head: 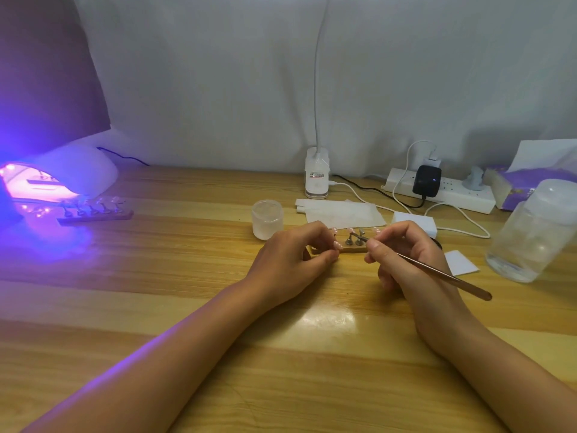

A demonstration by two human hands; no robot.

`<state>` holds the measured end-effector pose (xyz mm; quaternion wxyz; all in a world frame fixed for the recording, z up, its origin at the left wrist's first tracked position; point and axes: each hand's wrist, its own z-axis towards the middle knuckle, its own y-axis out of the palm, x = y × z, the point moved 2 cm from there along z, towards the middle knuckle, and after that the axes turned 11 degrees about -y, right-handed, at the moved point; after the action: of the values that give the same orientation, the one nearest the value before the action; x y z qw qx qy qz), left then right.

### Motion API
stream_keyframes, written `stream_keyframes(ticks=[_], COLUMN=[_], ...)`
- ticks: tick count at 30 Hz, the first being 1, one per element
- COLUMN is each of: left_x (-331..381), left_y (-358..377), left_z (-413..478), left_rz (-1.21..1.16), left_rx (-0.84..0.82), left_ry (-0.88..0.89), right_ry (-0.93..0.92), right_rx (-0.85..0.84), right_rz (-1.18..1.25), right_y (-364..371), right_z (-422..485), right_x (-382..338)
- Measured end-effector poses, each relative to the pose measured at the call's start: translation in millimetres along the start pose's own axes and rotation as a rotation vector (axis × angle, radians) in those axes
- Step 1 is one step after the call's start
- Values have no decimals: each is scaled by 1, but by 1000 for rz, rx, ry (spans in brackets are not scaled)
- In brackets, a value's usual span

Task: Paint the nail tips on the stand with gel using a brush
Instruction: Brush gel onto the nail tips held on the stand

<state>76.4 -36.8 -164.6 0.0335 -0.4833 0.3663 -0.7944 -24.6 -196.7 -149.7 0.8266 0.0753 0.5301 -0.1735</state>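
A small wooden stand (354, 249) with metal pegs carrying pink nail tips (350, 230) lies on the table between my hands. My left hand (293, 260) curls round the stand's left end and holds it, hiding that part. My right hand (406, 254) pinches a thin rose-gold brush (437, 271); the brush's tip reaches the middle pegs at a nail tip. A frosted gel jar (267, 218) stands open just behind my left hand.
A lit UV lamp (59, 179) glows purple at the far left, with a second stand of nail tips (93, 212) before it. Behind: a desk lamp base (317, 173), a power strip (443, 189), wipes (340, 210). A large clear jar (534, 232) stands right.
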Motion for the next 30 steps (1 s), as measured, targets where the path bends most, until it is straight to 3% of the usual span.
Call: stream_keyframes(ticks=[30], left_x=[-1], left_y=[-1], left_z=[0], left_rz=[23], left_rx=[-6], left_ry=[-13], right_ry=[5], right_rx=[-55], right_rz=[-64], right_y=[2], right_z=[1], right_x=[3])
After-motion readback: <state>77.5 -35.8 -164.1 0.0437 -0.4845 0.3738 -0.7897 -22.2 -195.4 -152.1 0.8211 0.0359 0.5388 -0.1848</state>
